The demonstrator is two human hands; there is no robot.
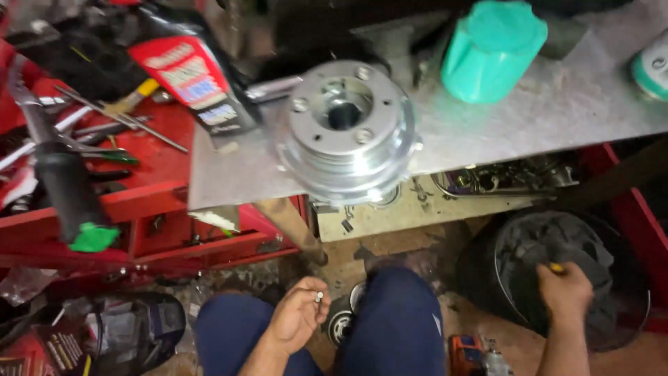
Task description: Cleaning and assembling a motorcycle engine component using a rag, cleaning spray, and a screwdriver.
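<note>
**Small bolt in one hand, pulley waiting above**

Nearest me, my left hand (298, 315) pinches a small silver bolt (319, 296) over my knee, grip closed on it. My right hand (565, 289) is fisted around a yellow-tipped tool (556, 267), above a black bucket (557, 271) of grey rags. Farther up, the machined metal pulley (348, 132) sits at the tabletop (557, 104) edge, several bolts already seated in its face. I judge the fastening partly done. A teal cap (492, 50) stands beyond.
</note>
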